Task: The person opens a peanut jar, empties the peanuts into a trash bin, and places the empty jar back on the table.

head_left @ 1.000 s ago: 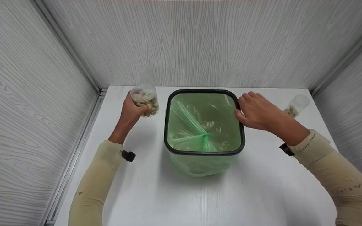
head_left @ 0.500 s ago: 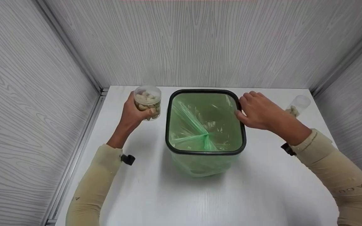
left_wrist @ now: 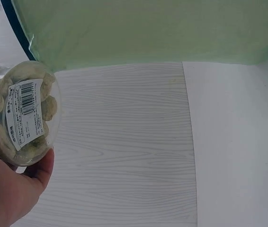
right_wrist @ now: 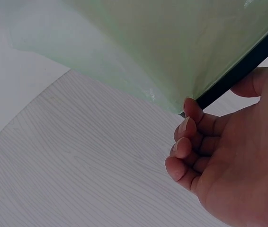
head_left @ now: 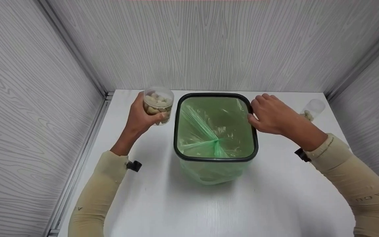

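In the head view, my left hand (head_left: 140,115) grips a clear plastic jar (head_left: 158,105) of pale, nut-like pieces, just left of the bin. The left wrist view shows the jar's base with a white barcode label (left_wrist: 26,113), and curled fingers around its side. A bin (head_left: 215,160) with a black square rim and a green plastic liner (head_left: 196,121) stands in the middle of the table. My right hand (head_left: 270,115) pinches the rim's right side between thumb and fingers; the right wrist view has the black rim (right_wrist: 240,66) between them. Whether the jar has a lid I cannot tell.
A second clear jar (head_left: 314,107) with some pale pieces is at the back right, partly hidden by my right forearm. The white table (head_left: 215,210) is enclosed by wood-grain panels (head_left: 209,42) at the back and both sides.
My left hand has moved a little to the right with the jar, nearer the bin's rim. The right hand has stayed on the rim, and the bin has hardly shifted.
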`<state>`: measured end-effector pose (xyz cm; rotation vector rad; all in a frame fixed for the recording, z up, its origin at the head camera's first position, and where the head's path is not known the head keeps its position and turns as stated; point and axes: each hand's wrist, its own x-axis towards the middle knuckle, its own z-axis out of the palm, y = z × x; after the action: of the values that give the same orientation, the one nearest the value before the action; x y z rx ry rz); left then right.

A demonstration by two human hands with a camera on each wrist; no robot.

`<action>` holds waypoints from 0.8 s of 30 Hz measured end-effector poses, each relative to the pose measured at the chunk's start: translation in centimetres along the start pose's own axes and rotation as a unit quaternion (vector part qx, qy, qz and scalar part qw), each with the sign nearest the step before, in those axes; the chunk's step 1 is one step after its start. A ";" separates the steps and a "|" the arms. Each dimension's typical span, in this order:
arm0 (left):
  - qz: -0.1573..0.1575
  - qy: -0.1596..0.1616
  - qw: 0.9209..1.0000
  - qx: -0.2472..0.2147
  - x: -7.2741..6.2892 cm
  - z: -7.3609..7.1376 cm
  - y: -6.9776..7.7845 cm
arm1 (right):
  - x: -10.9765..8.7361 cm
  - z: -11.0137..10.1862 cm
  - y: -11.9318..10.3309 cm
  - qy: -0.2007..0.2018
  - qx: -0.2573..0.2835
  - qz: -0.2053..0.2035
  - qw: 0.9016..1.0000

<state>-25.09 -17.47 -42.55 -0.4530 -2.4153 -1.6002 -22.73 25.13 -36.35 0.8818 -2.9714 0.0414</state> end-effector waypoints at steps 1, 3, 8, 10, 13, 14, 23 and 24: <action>0.002 -0.001 1.000 0.000 0.0 0.0 0.1 | 0.0 0.0 0.0 -0.001 -0.001 0.001 1.000; 0.007 -0.002 1.000 0.000 -0.1 0.1 0.4 | -0.1 0.0 0.0 -0.002 -0.001 0.002 1.000; 0.029 -0.002 1.000 0.012 -0.2 0.3 1.1 | -0.4 0.0 0.2 0.007 -0.004 0.002 1.000; 0.043 0.002 0.999 0.020 -0.2 0.2 1.5 | -0.5 0.0 0.2 0.014 -0.006 -0.003 1.000; 0.061 0.004 0.998 0.031 -0.3 0.1 2.0 | -0.7 0.1 0.2 0.024 -0.011 -0.011 1.000; 0.065 0.005 0.997 0.035 -0.3 0.1 2.2 | -0.7 0.1 0.2 0.027 -0.012 -0.012 0.999; 0.098 0.005 0.994 0.038 -1.0 0.5 3.5 | -0.8 0.1 0.1 0.043 -0.009 -0.014 0.999; 0.104 0.005 0.994 0.038 -1.0 0.6 3.6 | -0.8 0.1 0.1 0.044 -0.008 -0.013 0.999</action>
<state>-22.83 -15.74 -40.00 -0.6576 -2.3251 -1.4151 -22.12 25.69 -36.50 0.8933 -2.8735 0.0545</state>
